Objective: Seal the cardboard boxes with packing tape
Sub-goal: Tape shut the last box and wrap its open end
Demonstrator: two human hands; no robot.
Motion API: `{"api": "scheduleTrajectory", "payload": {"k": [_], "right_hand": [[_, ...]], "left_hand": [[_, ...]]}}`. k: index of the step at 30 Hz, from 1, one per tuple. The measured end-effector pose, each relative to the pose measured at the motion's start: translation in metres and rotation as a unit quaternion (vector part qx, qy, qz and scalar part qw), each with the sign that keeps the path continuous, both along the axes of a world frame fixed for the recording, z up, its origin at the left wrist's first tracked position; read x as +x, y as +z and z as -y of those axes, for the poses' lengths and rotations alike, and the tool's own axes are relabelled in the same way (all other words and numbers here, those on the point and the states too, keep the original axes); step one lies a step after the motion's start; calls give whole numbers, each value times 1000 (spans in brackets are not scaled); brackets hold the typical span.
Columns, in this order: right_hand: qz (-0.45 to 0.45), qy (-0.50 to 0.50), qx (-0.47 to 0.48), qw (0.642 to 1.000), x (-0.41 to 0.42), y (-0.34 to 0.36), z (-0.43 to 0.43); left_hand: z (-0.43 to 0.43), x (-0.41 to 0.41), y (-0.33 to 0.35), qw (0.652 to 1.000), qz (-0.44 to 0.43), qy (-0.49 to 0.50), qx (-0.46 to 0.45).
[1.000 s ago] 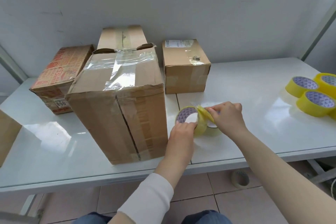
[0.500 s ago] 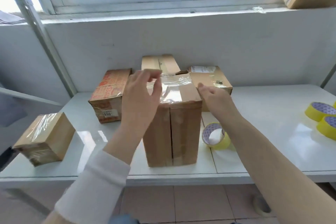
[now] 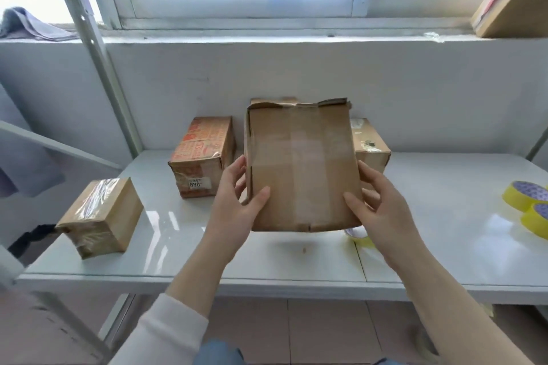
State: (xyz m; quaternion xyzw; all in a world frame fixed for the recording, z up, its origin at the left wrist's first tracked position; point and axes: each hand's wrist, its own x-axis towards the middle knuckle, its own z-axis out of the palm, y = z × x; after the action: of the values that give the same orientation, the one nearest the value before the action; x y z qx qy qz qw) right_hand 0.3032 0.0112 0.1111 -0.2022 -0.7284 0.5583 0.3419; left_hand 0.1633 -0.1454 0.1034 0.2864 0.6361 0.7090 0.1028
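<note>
The left hand (image 3: 234, 204) and right hand (image 3: 382, 210) grasp the large box (image 3: 299, 169) by its sides, lifted above the surface (image 3: 267, 258) near its front edge, fingers partly hidden behind it. The right hand mostly hides a tape roll (image 3: 360, 238); two spare rolls (image 3: 525, 194) are cut off at the right edge

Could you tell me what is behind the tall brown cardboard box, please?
Only the top edge of a second brown cardboard box and part of a small labelled brown box show; the rest is covered.
</note>
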Motion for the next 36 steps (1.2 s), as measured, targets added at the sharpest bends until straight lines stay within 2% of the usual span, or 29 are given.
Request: {"api": "scheduleTrajectory", "payload": {"k": [4, 8, 11, 16, 20, 22, 26, 28, 29, 31, 33, 35, 36], "right_hand": [[-11, 45, 11, 999, 21, -48, 6], [48, 71, 0, 996, 39, -88, 5], [96, 74, 1, 993, 52, -110, 7], [110, 77, -23, 991, 62, -130, 9], [118, 85, -12, 989, 65, -127, 5], [122, 84, 1, 989, 67, -120, 3], [52, -2, -8, 999, 65, -75, -7], [83, -8, 127, 988, 57, -45, -5], [135, 14, 220, 966, 50, -31, -1], [247, 59, 385, 887, 30, -17, 15], [275, 70, 479, 830, 15, -16, 29], [298, 98, 508, 802, 8, -24, 33], [310, 101, 519, 790, 7, -26, 31]], "left_hand": [[16, 14, -49, 1000, -16, -3, 5], [29, 31, -88, 999, -16, -14, -48], [37, 41, -100, 998, -8, -33, -55], [49, 42, -113, 996, 47, -53, -63], [52, 32, -113, 991, 54, -79, -92], [50, 22, -100, 988, 21, -87, -123], [30, -13, -53, 972, -167, -15, -163], [11, -30, -24, 948, -267, -29, -172], [-2, -38, -9, 932, -304, -51, -190], [-32, -50, 14, 890, -364, -113, -251], [-61, -60, 24, 807, -438, -165, -359], [-79, -64, 18, 711, -476, -206, -475], [-84, -65, 11, 680, -478, -222, -511]]}}
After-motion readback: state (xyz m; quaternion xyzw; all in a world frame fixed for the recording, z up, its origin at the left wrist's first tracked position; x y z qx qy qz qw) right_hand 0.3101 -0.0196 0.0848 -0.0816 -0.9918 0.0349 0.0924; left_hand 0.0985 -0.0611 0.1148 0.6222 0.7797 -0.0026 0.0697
